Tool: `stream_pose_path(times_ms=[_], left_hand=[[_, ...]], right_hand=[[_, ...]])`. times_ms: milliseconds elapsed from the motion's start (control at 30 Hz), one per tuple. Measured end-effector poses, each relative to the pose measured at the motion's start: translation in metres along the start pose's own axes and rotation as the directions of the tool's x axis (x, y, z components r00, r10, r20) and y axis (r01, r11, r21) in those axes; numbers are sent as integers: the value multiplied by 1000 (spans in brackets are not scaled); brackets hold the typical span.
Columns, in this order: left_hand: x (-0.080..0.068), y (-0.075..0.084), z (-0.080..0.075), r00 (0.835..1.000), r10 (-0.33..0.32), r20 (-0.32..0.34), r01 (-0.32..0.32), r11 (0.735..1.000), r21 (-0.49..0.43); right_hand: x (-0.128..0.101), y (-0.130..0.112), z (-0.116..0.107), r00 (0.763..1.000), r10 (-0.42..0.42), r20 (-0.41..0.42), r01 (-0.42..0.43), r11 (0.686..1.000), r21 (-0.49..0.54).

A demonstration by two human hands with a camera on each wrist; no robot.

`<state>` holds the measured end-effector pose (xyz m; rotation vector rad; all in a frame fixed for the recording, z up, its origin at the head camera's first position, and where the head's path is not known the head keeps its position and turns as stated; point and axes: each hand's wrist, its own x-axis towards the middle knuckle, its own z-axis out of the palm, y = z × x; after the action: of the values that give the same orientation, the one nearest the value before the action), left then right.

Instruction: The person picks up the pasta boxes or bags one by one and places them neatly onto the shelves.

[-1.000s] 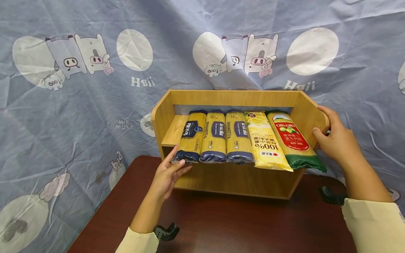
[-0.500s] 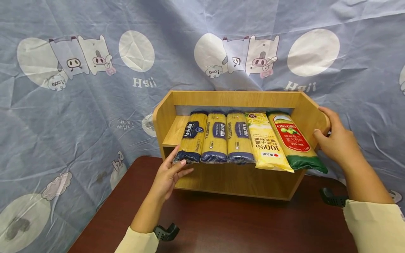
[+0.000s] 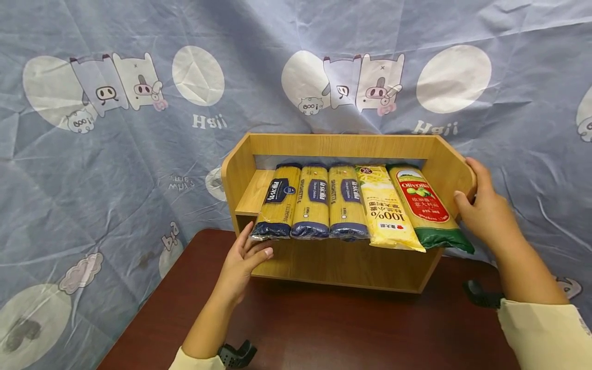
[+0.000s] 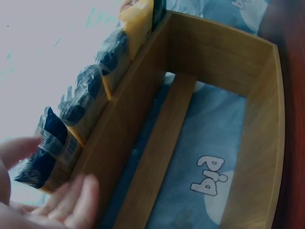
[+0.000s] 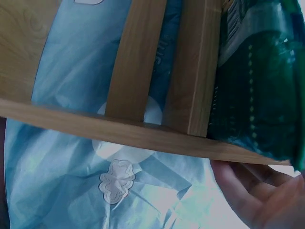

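On the upper board of a small wooden shelf several packs of pasta lie side by side. The leftmost spaghetti pack has a dark blue end that juts past the front edge. My left hand is at that end, its fingers spread loosely; in the left wrist view a gap separates the thumb side from the lower fingers. At the other end my right hand grips the shelf's right side panel, thumb on the inner face and fingers outside. Closest to it lies a green-ended Olivoilà pasta pack.
A yellow noodle pack lies between the Olivoilà pack and the blue-ended ones. The shelf stands on a dark red table, against a printed blue-grey cloth. Under the packs is the lower compartment.
My left hand has loosened from the leftmost spaghetti pack: its thumb and fingers have come down and away from the pack's front end. The right hand keeps its grip on the side panel.
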<state>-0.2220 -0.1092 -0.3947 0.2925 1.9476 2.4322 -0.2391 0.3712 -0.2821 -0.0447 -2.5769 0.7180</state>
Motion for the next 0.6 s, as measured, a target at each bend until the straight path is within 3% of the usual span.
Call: stream_pose_path(times_ms=[167,367,600], left_hand=[[-15,-6,-11,998,9,-57,1,986,169],[-29,-12,-22,995,32,-89,-3,949,314],[-44,-22,-31,989,97,-110,-34,883,469]], right_hand=[[-15,3,1,1000,-2,-1,3,997,83],[-44,10,5,994,-42,-100,60,981,184],[-69,18,12,976,-127,-179,155,976,150]])
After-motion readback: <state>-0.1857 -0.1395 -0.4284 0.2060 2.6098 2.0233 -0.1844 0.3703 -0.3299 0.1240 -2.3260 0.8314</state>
